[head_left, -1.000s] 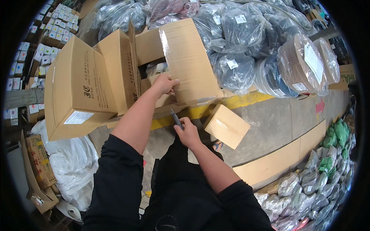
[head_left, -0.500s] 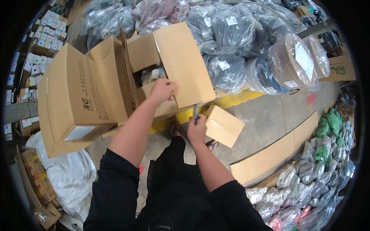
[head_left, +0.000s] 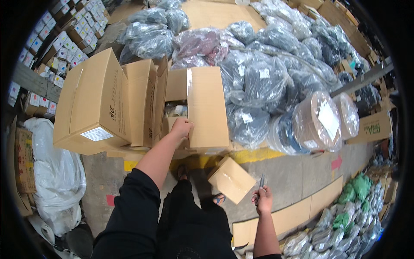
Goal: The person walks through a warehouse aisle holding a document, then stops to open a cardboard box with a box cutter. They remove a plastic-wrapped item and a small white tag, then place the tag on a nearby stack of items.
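My left hand [head_left: 181, 128] is closed at the inner edge of a wide cardboard flap [head_left: 209, 108] on an open carton. Through the gap beside that flap, some small pale items [head_left: 177, 111] show inside; their kind cannot be made out. Away from the carton, out to the right, my right hand [head_left: 263, 199] grips a slim grey utility knife [head_left: 262, 180] that points up. A small closed carton [head_left: 233, 180] lies on the floor between the hands, near my feet.
Tall cartons [head_left: 92, 103] stand left of the open one. Plastic-wrapped bundles [head_left: 265, 82] and wrapped reels [head_left: 317, 121] cover the area beyond and to the right. A flat cardboard strip [head_left: 297, 211] lies on the floor beside a pile of bagged goods [head_left: 345, 220]. White plastic sheeting [head_left: 56, 168] sits at left.
My right hand has moved away from the carton's near edge, out to the right, still with the knife. My left hand stays at the flap. The whole view has shifted.
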### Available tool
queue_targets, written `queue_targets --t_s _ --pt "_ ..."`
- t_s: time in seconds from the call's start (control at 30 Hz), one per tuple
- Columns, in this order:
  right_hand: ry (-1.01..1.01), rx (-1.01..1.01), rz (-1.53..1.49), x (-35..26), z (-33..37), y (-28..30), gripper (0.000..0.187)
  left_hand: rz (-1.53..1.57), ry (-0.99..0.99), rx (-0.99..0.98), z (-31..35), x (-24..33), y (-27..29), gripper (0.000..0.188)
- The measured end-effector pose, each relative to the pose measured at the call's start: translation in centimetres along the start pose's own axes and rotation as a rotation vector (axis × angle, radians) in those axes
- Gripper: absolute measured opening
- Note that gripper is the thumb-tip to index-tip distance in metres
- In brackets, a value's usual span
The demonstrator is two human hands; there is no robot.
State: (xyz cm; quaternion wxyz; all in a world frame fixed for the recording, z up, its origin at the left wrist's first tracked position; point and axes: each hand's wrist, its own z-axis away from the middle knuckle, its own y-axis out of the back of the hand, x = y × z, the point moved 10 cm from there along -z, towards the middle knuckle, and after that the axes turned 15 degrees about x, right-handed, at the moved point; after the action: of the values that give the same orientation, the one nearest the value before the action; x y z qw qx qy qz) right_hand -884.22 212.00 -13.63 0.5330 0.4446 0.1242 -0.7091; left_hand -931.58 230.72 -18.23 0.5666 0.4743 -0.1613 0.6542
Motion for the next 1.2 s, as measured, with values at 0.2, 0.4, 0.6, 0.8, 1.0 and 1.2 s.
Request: queue_targets --t_s 0.2,0.4,0.6,0.8,1.0,1.2 --pt "0.5 -0.306 0.357 -15.5 -7.7 -9.1 0.019 0.446 0.277 0.16 1.2 -1.2 1.9 0.071" --pt "0.963 -0.596 0.588 -31.6 -7.5 -31.0 0.018 0.509 0.285 -0.261 2.4 -0.4 -0.9 0.04" --pt "1.447 -0.447 1.185 -39.3 -9.8 -54.4 0.023 0.462 -0.045 -0.301 5.1 3.3 -1.1 0.047" --pt "1.61 -0.837 1.289 -35.1 -9.9 -69.1 0.024 0.581 0.155 -0.404 6.8 3.1 -1.9 0.074" --pt "1.551 -0.979 1.463 -33.0 -10.7 -72.9 0.027 0.474 0.015 -0.444 6.3 4.9 -0.3 0.066" --pt "1.76 -1.174 1.467 -33.9 -9.4 -72.9 0.021 0.342 -0.287 -0.595 9.8 9.1 -4.0 0.052"
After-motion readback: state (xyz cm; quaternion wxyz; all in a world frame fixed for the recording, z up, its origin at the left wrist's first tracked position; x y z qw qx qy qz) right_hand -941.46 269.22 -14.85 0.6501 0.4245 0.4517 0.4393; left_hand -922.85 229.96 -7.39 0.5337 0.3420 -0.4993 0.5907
